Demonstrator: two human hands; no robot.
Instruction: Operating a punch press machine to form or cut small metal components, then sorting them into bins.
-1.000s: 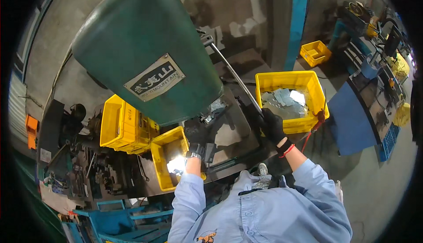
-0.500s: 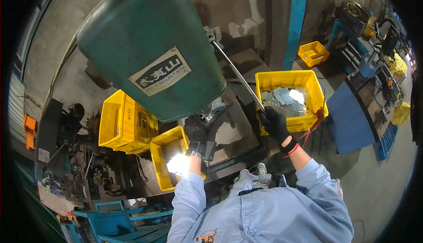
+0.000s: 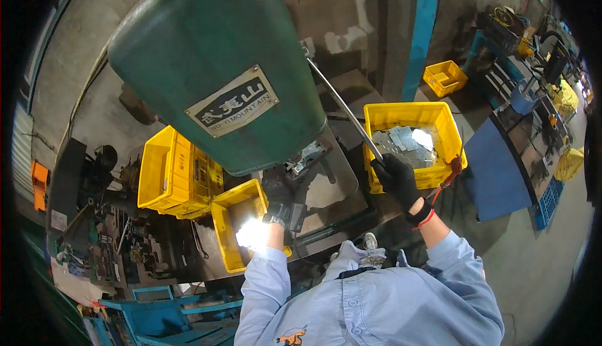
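The green machine head (image 3: 219,70) hangs over a metal worktable (image 3: 332,186). My right hand (image 3: 395,180), in a black glove, is closed around the lower end of a long metal lever (image 3: 342,107) that slants down from the machine's right side. Under the head's near edge, my left hand (image 3: 276,189), also gloved in black, is beside a metal fixture (image 3: 307,158) with a shiny plate-like part on it. Shadow and the machine head hide the left fingers, so what they touch cannot be made out.
A yellow bin (image 3: 414,111) of flat metal plates stands to the right. Another yellow bin (image 3: 226,239) sits left of my left wrist, before stacked yellow crates (image 3: 179,176). Tools (image 3: 125,236) crowd the left bench. A blue panel (image 3: 501,170) stands far right.
My right hand has moved slightly right and nearer to me, bringing the lever's lower end along. My left hand stays almost in place by the fixture.
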